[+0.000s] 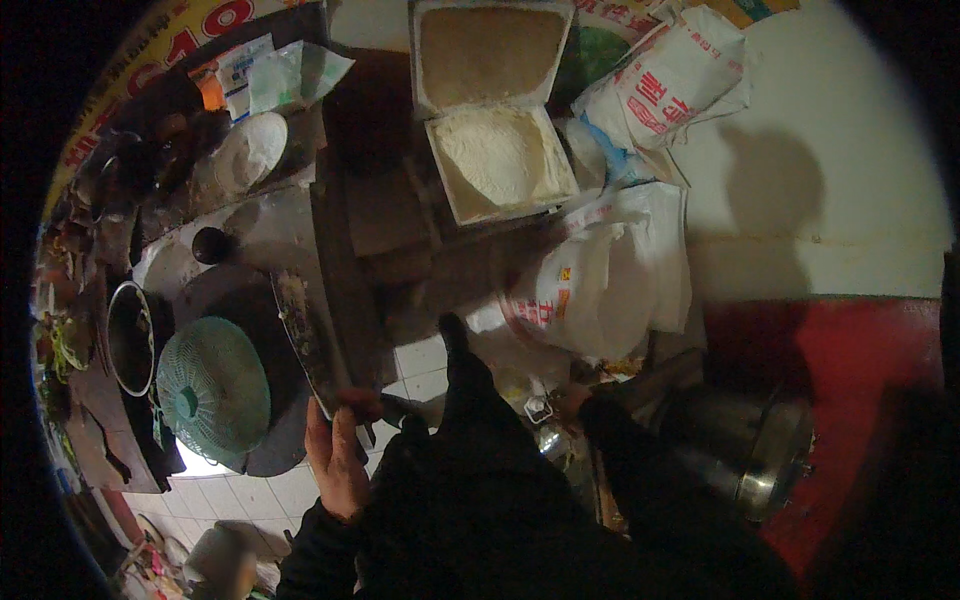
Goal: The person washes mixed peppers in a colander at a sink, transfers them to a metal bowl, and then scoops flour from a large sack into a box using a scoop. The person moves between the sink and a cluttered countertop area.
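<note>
My left hand [341,457] reaches up from a dark sleeve, with its fingers at the lower end of a long, dirty flat strip [304,337]. That strip has a pale edge and lies along the stove counter's side; whether it is a separate piece is unclear. Dark shadow hides what lies under the fingers, so a grip cannot be made out. Just right of them is a reddish shape [361,403], perhaps fingers of my right hand, too dark to be sure. Left of my hand, a green plastic basket [214,386] lies bottom-up over a large dark round pan [285,427].
An open foam box [450,199] of pale flour stands ahead. White printed sacks [667,82] and a white plastic bag [592,292] are to its right. A metal pot [742,450] sits by the red wall base. Left are a rimmed pot [112,337] and a bowl [262,146].
</note>
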A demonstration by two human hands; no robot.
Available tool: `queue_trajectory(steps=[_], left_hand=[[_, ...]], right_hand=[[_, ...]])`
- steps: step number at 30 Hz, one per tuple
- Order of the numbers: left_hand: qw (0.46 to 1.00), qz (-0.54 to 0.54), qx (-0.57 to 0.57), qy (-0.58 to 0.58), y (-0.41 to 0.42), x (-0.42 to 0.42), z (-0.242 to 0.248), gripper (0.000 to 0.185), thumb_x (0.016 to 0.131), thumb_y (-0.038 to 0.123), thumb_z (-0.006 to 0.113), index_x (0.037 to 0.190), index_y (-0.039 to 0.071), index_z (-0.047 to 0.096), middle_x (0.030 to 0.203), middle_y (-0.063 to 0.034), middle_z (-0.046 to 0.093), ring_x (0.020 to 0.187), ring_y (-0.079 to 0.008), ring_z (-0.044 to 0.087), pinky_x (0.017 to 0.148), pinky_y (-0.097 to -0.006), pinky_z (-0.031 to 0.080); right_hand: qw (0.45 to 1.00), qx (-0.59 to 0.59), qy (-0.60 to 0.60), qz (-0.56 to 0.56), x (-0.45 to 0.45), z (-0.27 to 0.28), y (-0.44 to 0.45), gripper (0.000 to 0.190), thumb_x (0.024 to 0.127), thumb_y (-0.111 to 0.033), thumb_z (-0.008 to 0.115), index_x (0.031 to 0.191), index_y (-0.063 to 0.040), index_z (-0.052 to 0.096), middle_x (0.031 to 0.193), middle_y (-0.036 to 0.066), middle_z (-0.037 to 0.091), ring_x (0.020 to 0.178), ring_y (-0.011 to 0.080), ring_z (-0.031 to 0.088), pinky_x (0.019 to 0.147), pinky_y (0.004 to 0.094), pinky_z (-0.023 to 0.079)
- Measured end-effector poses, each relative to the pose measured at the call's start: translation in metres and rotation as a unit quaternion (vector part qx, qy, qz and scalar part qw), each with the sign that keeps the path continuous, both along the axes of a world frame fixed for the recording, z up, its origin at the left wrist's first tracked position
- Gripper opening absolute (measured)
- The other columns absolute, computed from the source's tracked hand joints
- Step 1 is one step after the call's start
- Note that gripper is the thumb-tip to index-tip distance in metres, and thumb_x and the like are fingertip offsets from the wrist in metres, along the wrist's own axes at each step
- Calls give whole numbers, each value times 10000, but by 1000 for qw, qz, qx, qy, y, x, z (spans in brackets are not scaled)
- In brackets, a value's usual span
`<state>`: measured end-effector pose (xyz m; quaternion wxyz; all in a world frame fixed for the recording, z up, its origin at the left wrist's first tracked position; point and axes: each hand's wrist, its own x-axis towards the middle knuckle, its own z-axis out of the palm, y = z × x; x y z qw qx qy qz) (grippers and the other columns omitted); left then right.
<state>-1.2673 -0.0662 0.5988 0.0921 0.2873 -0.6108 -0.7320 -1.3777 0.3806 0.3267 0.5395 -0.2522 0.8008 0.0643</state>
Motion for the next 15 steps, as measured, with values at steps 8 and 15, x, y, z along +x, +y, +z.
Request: queue_trajectory(steps=[8, 15], left_hand=[[999, 50, -5, -6, 9, -45, 18, 292, 1084, 261, 497, 1192, 8, 597, 1003, -79, 678, 896, -152, 620, 834, -310, 491], [996, 94, -5, 7, 17, -52, 24, 321, 1089, 269, 500, 1242, 3, 595, 1092, -91, 690, 947, -171, 653, 883, -336, 514]], right_hand=[[985, -138, -72, 72, -60, -39, 9, 507, 770, -374, 803, 1181, -92, 713, 1271, 174, 666, 1143, 378, 648, 975, 507, 539], [953, -215, -144, -161, -109, -61, -34, 368, 815, -305, 785, 1105, -88, 717, 1086, 140, 710, 966, 354, 703, 833, 511, 577]])
